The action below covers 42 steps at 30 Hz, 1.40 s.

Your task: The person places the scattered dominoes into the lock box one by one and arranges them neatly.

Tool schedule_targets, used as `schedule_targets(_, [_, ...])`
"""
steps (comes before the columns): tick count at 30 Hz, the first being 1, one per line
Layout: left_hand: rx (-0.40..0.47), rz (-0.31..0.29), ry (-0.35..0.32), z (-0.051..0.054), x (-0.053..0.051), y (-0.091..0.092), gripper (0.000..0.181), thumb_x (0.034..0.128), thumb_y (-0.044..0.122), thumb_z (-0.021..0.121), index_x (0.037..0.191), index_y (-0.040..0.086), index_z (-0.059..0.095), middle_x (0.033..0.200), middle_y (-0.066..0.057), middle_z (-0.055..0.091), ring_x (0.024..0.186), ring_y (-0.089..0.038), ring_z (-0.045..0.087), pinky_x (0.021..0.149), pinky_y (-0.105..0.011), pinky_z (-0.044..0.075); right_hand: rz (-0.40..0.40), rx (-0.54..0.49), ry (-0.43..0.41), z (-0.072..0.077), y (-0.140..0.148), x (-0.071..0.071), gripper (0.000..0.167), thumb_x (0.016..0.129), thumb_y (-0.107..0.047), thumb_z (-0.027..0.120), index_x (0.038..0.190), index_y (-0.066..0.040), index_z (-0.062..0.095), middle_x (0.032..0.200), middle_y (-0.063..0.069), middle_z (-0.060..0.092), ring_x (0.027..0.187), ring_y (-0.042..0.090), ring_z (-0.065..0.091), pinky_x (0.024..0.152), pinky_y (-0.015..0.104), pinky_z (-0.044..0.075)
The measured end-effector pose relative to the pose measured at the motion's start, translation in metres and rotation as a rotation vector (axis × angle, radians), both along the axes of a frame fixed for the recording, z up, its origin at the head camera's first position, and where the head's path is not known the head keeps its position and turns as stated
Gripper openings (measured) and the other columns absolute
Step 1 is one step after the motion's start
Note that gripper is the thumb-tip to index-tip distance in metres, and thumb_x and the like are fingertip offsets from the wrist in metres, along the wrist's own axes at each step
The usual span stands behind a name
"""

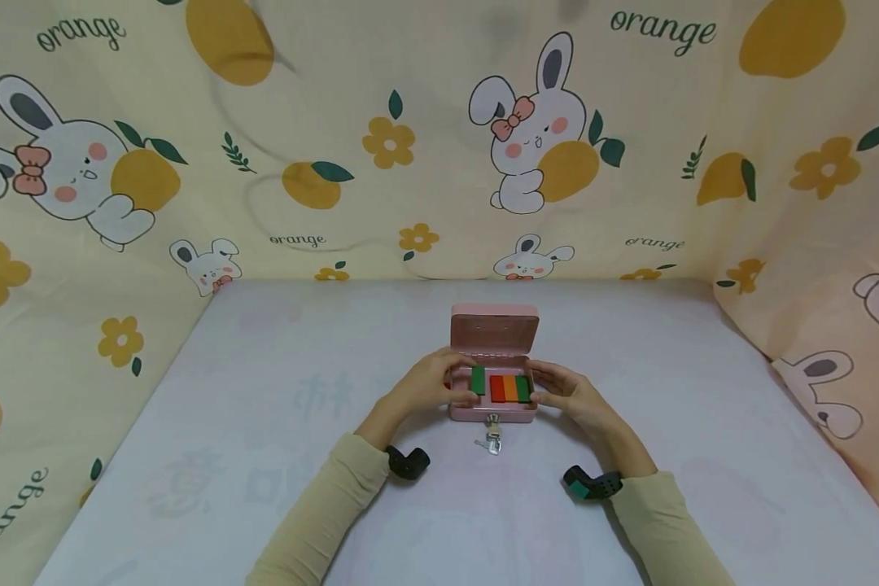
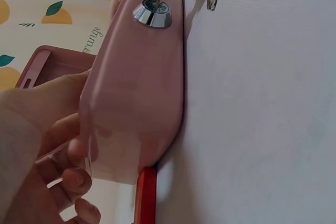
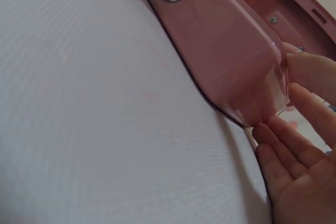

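A pink metal box [image 1: 457, 413] stands on the table with its lid raised. Inside lie a red block [image 1: 497, 389], an orange block [image 1: 509, 389] and a green block [image 1: 523, 389] side by side. At the box's left, my left hand [image 1: 428, 380] pinches another green block [image 1: 478, 380] between thumb and finger. My right hand [image 1: 575, 399] is at the right wall, thumb and forefinger beside the end of the row; whether they grip the green block there is hidden. In the right wrist view, the other fingers [image 3: 283, 150] lie outside the box near its lower corner.
Keys [image 1: 493, 439] hang from the lock [image 2: 153, 13] on the box's front. A red piece [image 2: 146, 198] lies on the table against the box's left side in the left wrist view. Printed cloth [image 1: 439, 163] stands behind the white table [image 1: 264, 456].
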<state>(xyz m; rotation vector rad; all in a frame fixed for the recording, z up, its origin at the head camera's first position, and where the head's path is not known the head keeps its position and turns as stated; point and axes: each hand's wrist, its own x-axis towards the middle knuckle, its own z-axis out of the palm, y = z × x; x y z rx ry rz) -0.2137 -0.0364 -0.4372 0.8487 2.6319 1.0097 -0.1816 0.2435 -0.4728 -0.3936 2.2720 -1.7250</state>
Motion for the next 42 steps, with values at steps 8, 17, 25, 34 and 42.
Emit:
schedule_targets(8, [-0.027, -0.027, 0.04, -0.005, -0.003, 0.003, 0.05, 0.0807, 0.034, 0.077, 0.123, 0.013, 0.062, 0.105, -0.007, 0.06, 0.09, -0.014, 0.05, 0.08, -0.026, 0.045, 0.002, 0.028, 0.039, 0.0, 0.0, 0.0, 0.063, 0.092, -0.017, 0.064, 0.144, 0.003, 0.036, 0.151, 0.029, 0.034, 0.14, 0.044, 0.034, 0.099, 0.005, 0.037])
schedule_targets(17, [-0.071, 0.007, 0.065, -0.005, 0.001, 0.008, 0.049, 0.0798, 0.036, 0.078, 0.122, 0.015, 0.063, 0.101, -0.005, 0.059, 0.088, -0.015, 0.049, 0.075, -0.026, 0.042, 0.011, 0.029, 0.047, 0.0, 0.001, 0.0, 0.062, 0.092, -0.016, 0.063, 0.144, 0.004, 0.036, 0.15, 0.029, 0.035, 0.14, 0.048, 0.031, 0.102, 0.007, 0.037])
schedule_targets(25, [-0.118, 0.042, 0.105, -0.006, 0.003, 0.012, 0.049, 0.0797, 0.037, 0.077, 0.121, 0.017, 0.064, 0.122, -0.008, 0.062, 0.103, -0.022, 0.057, 0.095, -0.039, 0.05, -0.002, 0.05, 0.034, 0.0, 0.001, 0.0, 0.062, 0.092, -0.018, 0.064, 0.145, 0.001, 0.037, 0.149, 0.027, 0.038, 0.141, 0.046, 0.032, 0.105, 0.012, 0.038])
schedule_targets(34, [-0.213, 0.061, 0.13, -0.008, 0.003, 0.018, 0.049, 0.0797, 0.041, 0.076, 0.121, 0.018, 0.064, 0.126, -0.006, 0.062, 0.115, -0.022, 0.058, 0.103, -0.039, 0.048, 0.012, 0.058, 0.054, 0.002, 0.001, 0.001, 0.06, 0.093, -0.014, 0.062, 0.144, 0.004, 0.036, 0.149, 0.029, 0.037, 0.141, 0.047, 0.032, 0.112, 0.047, 0.028])
schedule_targets(42, [-0.267, 0.066, 0.153, -0.006, 0.003, 0.021, 0.05, 0.0784, 0.042, 0.078, 0.121, 0.019, 0.065, 0.126, -0.005, 0.063, 0.117, -0.02, 0.058, 0.102, -0.038, 0.048, 0.011, 0.034, 0.037, 0.001, 0.002, 0.0, 0.062, 0.092, -0.016, 0.064, 0.145, 0.003, 0.036, 0.15, 0.028, 0.036, 0.141, 0.047, 0.031, 0.102, 0.007, 0.037])
